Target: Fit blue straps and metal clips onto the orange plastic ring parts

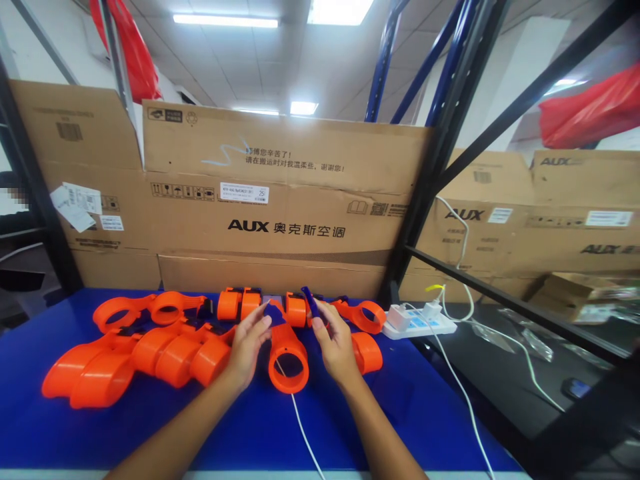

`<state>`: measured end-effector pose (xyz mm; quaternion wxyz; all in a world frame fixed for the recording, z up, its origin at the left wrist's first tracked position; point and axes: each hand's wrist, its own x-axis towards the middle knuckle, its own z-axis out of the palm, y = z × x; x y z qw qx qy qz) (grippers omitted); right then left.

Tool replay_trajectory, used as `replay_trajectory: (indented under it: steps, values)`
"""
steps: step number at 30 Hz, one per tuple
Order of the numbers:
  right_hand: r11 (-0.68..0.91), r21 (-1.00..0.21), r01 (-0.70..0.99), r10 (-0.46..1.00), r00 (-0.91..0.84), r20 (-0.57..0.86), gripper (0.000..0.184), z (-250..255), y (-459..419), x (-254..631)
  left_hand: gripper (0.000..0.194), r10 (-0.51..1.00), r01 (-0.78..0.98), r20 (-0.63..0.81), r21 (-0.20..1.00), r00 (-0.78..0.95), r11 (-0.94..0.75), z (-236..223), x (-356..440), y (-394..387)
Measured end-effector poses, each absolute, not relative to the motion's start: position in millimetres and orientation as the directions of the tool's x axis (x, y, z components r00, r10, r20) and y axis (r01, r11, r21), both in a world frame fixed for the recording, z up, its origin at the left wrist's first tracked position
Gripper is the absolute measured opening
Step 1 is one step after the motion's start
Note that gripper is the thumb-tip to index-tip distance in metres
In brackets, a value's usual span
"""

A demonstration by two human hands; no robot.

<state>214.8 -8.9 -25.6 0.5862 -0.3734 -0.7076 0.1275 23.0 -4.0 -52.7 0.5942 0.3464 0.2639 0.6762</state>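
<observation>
In the middle of the blue table, an orange plastic part with a wide ring (289,373) stands between my hands, its ring end toward me. A dark blue piece (274,313) sits at its far end. My left hand (249,343) is closed there, thumb and fingers pinching that end from the left. My right hand (336,341), to the right of the part, is closed on a slim dark blue stick-like piece (310,303) that tilts up and away. What lies behind the right fingers is hidden.
Several similar orange ring parts (103,380) lie left of my hands and along the back. Another orange ring (367,352) is right of my right hand. A white power strip (423,321) with cables is at the right edge. Cardboard sheets (280,200) wall the back; black posts (425,180) frame it.
</observation>
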Motion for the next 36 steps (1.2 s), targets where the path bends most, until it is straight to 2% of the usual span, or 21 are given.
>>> replay_trajectory:
  steps: [4,11,23,29,33,36]
  values:
    - [0.697,-0.566,0.441,0.670,-0.117,0.734,0.044,-20.5,-11.4,214.4,0.044,0.975,-0.621,0.217,0.760,-0.039,-0.194,-49.1,23.2,-6.0]
    - [0.691,-0.557,0.461,0.689,-0.186,0.700,0.041,-23.2,-9.6,211.4,0.045,0.977,-0.660,0.208,0.727,-0.050,-0.189,-44.1,23.9,-8.6]
    - [0.667,-0.581,0.466,0.710,-0.161,0.686,0.036,-23.2,-9.3,210.2,0.046,0.982,-0.645,0.186,0.746,-0.037,-0.166,-50.2,22.2,-6.1]
    - [0.662,-0.576,0.480,0.718,-0.184,0.671,0.035,-22.8,-8.9,209.9,0.045,0.974,-0.644,0.222,0.740,-0.042,-0.196,-50.8,22.3,-5.4]
    - [0.638,-0.616,0.461,0.748,-0.182,0.639,0.036,-22.9,-9.2,208.6,0.047,0.969,-0.651,0.244,0.732,-0.026,-0.202,-54.5,21.9,-3.4]
    - [0.626,-0.688,0.367,0.776,-0.207,0.595,0.038,-22.1,-11.9,206.5,0.047,0.964,-0.662,0.265,0.717,-0.031,-0.218,-57.5,21.5,-2.2]
